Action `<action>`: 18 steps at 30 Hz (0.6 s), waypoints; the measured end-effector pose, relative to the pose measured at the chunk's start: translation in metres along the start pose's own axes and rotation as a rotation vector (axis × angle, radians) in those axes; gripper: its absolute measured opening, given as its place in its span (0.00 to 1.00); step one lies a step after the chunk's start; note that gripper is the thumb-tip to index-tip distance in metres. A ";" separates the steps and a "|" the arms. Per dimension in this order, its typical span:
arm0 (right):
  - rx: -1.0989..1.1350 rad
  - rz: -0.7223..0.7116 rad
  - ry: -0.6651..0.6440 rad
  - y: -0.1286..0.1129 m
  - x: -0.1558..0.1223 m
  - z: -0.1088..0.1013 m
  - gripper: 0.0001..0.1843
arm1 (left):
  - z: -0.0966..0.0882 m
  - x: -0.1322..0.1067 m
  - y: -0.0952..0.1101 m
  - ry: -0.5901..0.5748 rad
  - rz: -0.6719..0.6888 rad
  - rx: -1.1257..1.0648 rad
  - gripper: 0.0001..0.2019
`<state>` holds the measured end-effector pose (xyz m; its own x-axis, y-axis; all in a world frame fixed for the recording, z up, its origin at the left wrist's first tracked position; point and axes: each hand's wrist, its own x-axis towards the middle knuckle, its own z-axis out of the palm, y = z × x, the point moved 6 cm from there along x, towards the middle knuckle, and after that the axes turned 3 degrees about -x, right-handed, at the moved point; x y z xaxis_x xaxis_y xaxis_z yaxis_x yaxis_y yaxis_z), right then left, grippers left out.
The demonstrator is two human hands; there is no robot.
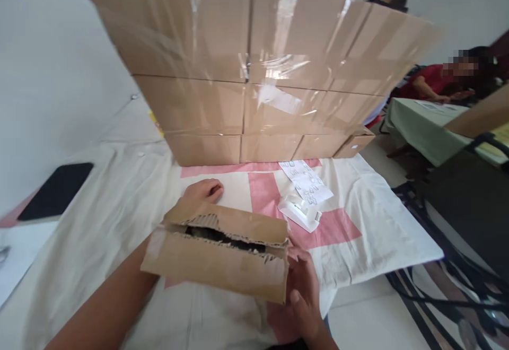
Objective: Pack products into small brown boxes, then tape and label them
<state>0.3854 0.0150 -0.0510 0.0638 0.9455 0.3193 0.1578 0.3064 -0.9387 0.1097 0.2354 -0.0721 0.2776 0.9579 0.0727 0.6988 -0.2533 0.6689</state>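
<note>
A small brown cardboard box [214, 270] with a ragged, torn slit along its top sits low in the middle of the view. The slit shows a dark inside whose contents I cannot make out. My right hand [304, 281] grips the box's right end, thumb toward me. Behind the box, my left hand [203, 190] rests on the cloth with its fingers curled in and nothing visible in them. The box partly hides my left forearm. A white folded piece [301, 212], perhaps plastic or card, lies right of the box beside a printed sheet [306, 181].
A tall wall of taped cardboard boxes [214, 106] stands at the back of the table. White and pink cloth [374, 209] covers the tabletop. A black flat device [56, 191] lies at left. Cables [437, 286] run over the floor at right. Another person [429, 82] sits beyond.
</note>
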 end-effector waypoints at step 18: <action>-0.342 -0.453 0.064 -0.080 0.044 0.008 0.27 | -0.128 -0.123 0.055 0.171 0.089 -0.471 0.19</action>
<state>0.3681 0.0326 0.0371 -0.0265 0.7162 0.6974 0.4926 0.6164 -0.6143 0.0298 0.1208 0.0503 0.1828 0.9539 0.2382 0.2937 -0.2842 0.9127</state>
